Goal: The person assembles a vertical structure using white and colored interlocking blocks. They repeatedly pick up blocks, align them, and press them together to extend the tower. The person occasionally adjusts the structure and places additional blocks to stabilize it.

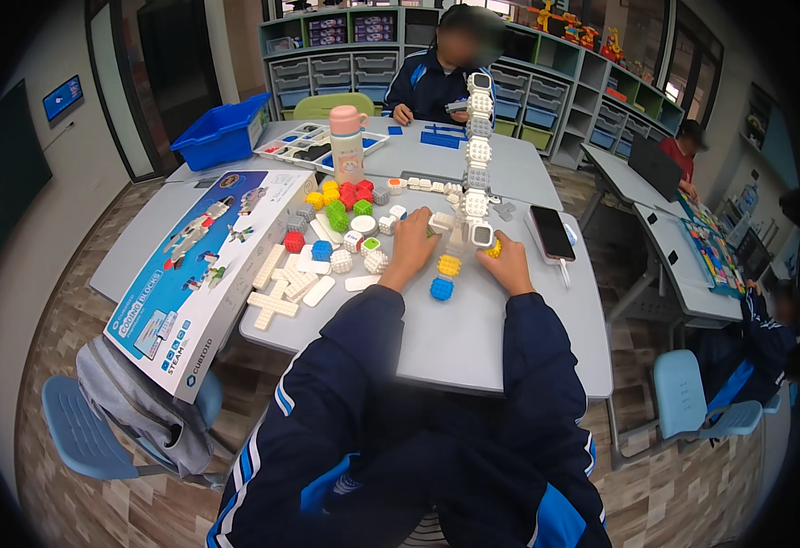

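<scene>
Right hand point(510, 268) pinching a yellow cube block point(495, 247) at the foot of the white block tower point(478, 152) | left hand point(410, 243) opposite, finger closure can't tell | seemingly base-fitting; next calls for steadiness

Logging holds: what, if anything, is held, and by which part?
Right hand: a yellow block, apparently by its sides. Left hand: low beside the block tower; whether it holds anything is unclear.

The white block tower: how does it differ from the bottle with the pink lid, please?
The white block tower is studded and white with grey; the bottle is smooth and cream with a pink lid. The tower looks taller, the bottle shorter. The tower stands between the left hand and right hand; the bottle stands farther back. Both are upright.
</scene>
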Demonstrator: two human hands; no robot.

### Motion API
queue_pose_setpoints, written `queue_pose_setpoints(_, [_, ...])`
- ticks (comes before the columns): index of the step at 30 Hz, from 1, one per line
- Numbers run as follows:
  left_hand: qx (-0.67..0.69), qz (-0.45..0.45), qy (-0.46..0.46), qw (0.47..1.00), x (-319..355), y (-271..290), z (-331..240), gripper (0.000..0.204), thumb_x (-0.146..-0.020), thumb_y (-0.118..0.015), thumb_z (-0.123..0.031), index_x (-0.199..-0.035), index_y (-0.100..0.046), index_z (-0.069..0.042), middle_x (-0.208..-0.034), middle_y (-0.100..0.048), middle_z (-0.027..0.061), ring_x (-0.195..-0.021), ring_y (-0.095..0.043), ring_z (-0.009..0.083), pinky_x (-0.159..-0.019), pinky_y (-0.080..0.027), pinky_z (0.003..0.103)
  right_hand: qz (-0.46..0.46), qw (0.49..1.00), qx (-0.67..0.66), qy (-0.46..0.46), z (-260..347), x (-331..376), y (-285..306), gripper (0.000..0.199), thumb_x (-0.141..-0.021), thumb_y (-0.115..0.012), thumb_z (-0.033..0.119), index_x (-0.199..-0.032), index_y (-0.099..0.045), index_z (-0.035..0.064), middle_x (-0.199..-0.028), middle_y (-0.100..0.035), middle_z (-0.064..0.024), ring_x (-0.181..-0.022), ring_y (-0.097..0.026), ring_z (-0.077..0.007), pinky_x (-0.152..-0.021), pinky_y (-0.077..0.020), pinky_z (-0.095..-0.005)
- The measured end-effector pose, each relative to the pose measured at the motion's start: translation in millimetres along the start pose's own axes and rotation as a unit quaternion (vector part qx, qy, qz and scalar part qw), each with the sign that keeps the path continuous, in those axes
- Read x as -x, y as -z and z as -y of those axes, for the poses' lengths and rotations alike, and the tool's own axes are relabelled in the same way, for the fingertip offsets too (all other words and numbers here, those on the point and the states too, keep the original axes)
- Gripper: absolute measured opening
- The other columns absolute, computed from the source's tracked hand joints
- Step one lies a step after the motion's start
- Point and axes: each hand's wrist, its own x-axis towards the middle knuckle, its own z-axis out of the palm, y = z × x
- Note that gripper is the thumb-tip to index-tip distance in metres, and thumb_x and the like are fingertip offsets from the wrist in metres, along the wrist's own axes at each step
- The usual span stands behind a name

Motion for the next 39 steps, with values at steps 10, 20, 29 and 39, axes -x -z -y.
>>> queue_pose_setpoints(10, [-0.001,0.008,-0.002,1.0,-0.5,-0.8,1.8,0.04,-0.075,-0.078,-0.014,-0.107,-0.055,-0.004,-0.101,-0.065,0.0163,-0.1,-0.062,0.0371,-0.085,-0.041,0.049,-0.005,1.0,-0.002,-0.003,-2.8,-0.7,-2.4,0.057,-0.07,-0.074,0.031,-0.11,-0.066,-0.0086,-0.077,-0.066,-0.031,-0.075,-0.067,-0.0448,-0.07,-0.0544,-0.0467])
queue_pose_setpoints(20, [-0.01,0.019,0.006,1.0,0.0,-1.3,2.3,0.041,-0.075,-0.078,-0.015,-0.108,-0.055,-0.005,-0.102,-0.065,0.0151,-0.101,-0.062,0.0364,-0.085,-0.041,0.049,0.009,1.0,0.004,-0.012,-3.3,-2.1,-2.4,0.058,-0.07,-0.074,0.032,-0.11,-0.066,-0.0085,-0.077,-0.067,-0.0304,-0.074,-0.068,-0.0436,-0.07,-0.0548,-0.0462])
queue_pose_setpoints(29, [0.002,0.019,0.01,1.0,-0.5,-1.4,3.5,0.038,-0.076,-0.077,-0.014,-0.106,-0.055,-0.005,-0.103,-0.065,0.0152,-0.1,-0.062,0.0366,-0.084,-0.041,0.049,0.017,1.0,0.005,-0.012,-1.8,-2.3,-0.7,0.057,-0.07,-0.074,0.031,-0.11,-0.066,-0.0087,-0.077,-0.067,-0.0297,-0.074,-0.068,-0.0434,-0.069,-0.0548,-0.0459])
queue_pose_setpoints(39, [-0.004,-0.005,0.0,1.0,-0.4,4.4,-5.3,0.03,-0.077,-0.075,-0.014,-0.098,-0.056,-0.003,-0.094,-0.065,0.0182,-0.094,-0.062,0.0394,-0.078,-0.044,0.05,-0.007,1.0,0.0,-0.007,5.1,0.3,1.2,0.05,-0.071,-0.073,0.029,-0.105,-0.065,-0.006,-0.075,-0.066,-0.029,-0.074,-0.068,-0.0442,-0.068,-0.0538,-0.0469])
